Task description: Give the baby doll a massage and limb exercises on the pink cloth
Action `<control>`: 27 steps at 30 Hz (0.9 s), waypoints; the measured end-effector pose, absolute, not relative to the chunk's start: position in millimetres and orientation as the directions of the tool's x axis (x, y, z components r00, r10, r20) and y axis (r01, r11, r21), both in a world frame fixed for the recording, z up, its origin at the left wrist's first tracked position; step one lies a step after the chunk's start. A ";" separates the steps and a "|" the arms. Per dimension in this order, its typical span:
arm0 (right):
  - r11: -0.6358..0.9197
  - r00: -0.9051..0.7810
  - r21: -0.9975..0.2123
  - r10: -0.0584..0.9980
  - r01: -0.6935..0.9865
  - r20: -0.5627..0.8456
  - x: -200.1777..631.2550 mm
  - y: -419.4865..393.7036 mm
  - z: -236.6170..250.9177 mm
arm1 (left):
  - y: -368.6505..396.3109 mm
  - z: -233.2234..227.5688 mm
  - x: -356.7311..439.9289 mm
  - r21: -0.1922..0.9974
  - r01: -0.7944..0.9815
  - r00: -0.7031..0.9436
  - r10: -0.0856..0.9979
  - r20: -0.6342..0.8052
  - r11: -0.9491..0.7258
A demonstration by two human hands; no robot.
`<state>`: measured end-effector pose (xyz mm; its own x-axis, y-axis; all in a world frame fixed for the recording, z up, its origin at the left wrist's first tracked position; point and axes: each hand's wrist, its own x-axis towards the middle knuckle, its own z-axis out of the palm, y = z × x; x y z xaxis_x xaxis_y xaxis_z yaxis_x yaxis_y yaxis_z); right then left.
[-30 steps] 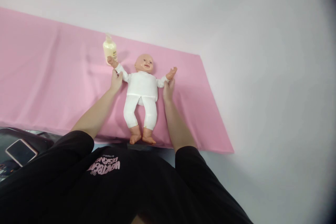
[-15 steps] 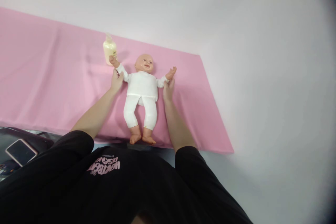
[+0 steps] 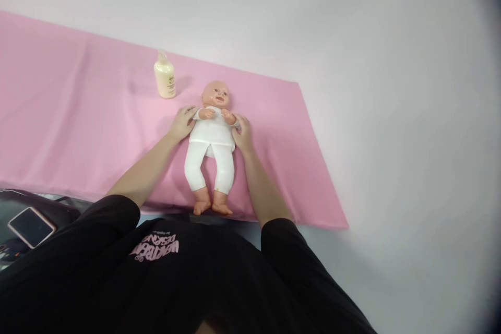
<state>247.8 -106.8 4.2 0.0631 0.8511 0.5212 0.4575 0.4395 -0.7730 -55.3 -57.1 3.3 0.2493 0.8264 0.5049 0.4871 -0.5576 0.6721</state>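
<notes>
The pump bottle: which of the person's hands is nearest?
The left hand, on the pump bottle's side of the baby doll; the right hand is on the other side.

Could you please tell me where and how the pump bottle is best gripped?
Probably around the broad body of the bottle, below the narrower pump, with the left hand coming from the near side: the bottle appears upright, its body shows uncovered, and that hand, at the doll's arm, is nearer.
</notes>
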 end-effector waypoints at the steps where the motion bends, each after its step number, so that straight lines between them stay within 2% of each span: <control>1: 0.438 0.068 -0.774 0.850 0.457 0.522 248.1 -106.5 3.7 | -57.3 3.6 -55.2 0.676 0.486 0.245 0.829 0.503 -0.554; 8: 0.454 0.102 -0.784 0.836 0.423 0.539 252.2 -101.0 -6.8 | -57.7 4.5 -54.9 0.706 0.466 0.192 0.840 0.507 -0.533; 13: 0.437 0.155 -0.823 0.842 0.363 0.516 253.7 -100.3 -10.7 | -55.7 3.5 -55.7 0.792 0.341 0.081 0.855 0.512 -0.506; 19: 0.393 0.214 -0.875 0.863 0.283 0.457 257.2 -96.1 -17.2 | -43.6 -9.0 -58.0 0.926 0.136 -0.109 0.924 0.366 -0.351; 27: 0.323 0.304 -0.924 0.876 0.203 0.373 261.3 -87.3 -22.3 | -29.1 -20.1 -65.6 0.963 -0.022 -0.283 0.926 0.250 -0.267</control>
